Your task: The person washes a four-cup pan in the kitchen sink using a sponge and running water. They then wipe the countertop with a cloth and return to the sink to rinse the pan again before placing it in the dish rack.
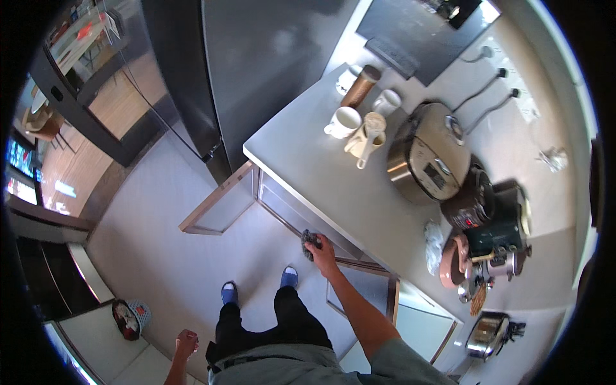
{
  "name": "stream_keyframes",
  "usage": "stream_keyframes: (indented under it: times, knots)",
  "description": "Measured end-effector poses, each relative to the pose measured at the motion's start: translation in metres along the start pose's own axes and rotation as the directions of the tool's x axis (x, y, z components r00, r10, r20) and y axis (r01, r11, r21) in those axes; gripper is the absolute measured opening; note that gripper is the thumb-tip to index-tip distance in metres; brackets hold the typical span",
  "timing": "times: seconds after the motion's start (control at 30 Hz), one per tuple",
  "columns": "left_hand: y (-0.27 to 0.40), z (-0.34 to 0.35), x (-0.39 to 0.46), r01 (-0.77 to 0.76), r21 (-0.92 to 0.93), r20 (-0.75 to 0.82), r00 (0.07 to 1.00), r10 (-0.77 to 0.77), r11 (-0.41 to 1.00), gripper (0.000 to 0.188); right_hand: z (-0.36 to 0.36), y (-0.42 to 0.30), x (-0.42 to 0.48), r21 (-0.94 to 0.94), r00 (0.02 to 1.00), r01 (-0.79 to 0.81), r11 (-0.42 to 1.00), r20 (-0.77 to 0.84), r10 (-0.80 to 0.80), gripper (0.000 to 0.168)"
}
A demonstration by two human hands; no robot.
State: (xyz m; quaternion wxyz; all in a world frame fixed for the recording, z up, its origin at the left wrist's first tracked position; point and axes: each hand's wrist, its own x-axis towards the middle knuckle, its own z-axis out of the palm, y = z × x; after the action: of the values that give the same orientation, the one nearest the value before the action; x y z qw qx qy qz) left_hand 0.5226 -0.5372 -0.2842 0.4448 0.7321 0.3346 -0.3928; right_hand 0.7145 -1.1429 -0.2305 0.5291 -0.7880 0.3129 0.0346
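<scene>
My right hand (321,250) is closed on a dark grey cloth or scrubbing pad (309,244) at the lower edge of an open cabinet below the counter. Its exact material cannot be told. My left hand (187,342) hangs low at the left of my body, fingers curled; whether something is inside them cannot be told. One framed cabinet door (224,204) stands swung out on the left, another (361,288) on the right, partly behind my right arm. The white countertop (308,159) lies above the cabinet.
White mugs (345,122), a brown canister (361,86), a rice cooker (428,154), a second dark cooker (469,197) and a pink pan (452,262) stand on the counter. A dark refrigerator (269,62) adjoins it. A filled basket (139,315) is at lower left.
</scene>
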Motion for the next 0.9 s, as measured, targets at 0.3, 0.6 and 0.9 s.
stream_keyframes:
  times: [0.3, 0.6, 0.9]
  knots:
    - [-0.003, 0.192, -0.034, 0.216, 0.205, 0.181, 0.95, -0.254, 0.955, 0.016, 0.033, 0.084, 0.187, -0.546, 0.923, 0.327, 0.771, 0.009, -0.384, 0.055]
    - [-0.008, 0.271, 0.003, -0.053, 0.444, 0.082, 0.996, 0.018, 0.895, 0.015, 0.072, 0.127, 0.28, -0.655, 0.831, 0.443, 0.612, 0.044, -0.555, 0.046]
    - [-0.017, 0.276, 0.002, -0.147, 0.484, 0.029, 0.988, 0.152, 0.862, 0.008, 0.045, 0.181, 0.274, -0.757, 0.827, 0.332, 0.562, -0.052, -0.559, 0.038]
